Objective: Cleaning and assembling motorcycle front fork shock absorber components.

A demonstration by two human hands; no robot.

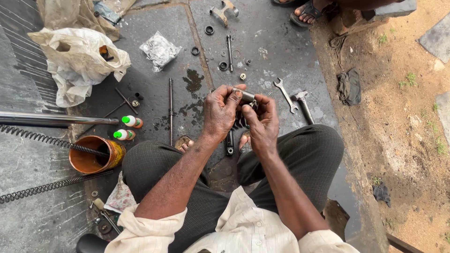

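The person squatted over a dark, oil-stained stone floor (pixel 262 33) with both hands raised between the knees. The left hand (pixel 220 112) had its thumb and fingers closed on a short metal cylinder (pixel 244 95), pinching its left end, while the right hand (pixel 261 122) was closed on the same part from the right and below, its fingers curled under it; what else the right hand gripped could not be told, though a dark coiled piece (pixel 240 121) showed between the two palms. Below the hands a dark rod-shaped part (pixel 229 143) lay on the floor between the feet. Just right of the hands lay an open-ended spanner (pixel 286 95) and, beside it, a small hammer (pixel 304 105). To the left, a thin steel rod (pixel 170 110) lay lengthwise, and near it two small bottles with green caps (pixel 127 127). Further left stood a rusty orange tin (pixel 93 153) with a long coil spring (pixel 47 138) running into it; a second spring (pixel 51 185) lay nearer, and a chrome tube (pixel 56 119) crossed above them. At the far left sat a crumpled white plastic bag (pixel 77 61), and to its right a small clear packet (pixel 159 49). Far from the hands, rubber rings (pixel 195 50), a bolt (pixel 229 51) and a metal bracket (pixel 224 10) were scattered about. Another person's sandalled foot (pixel 307 11) showed at the far edge.
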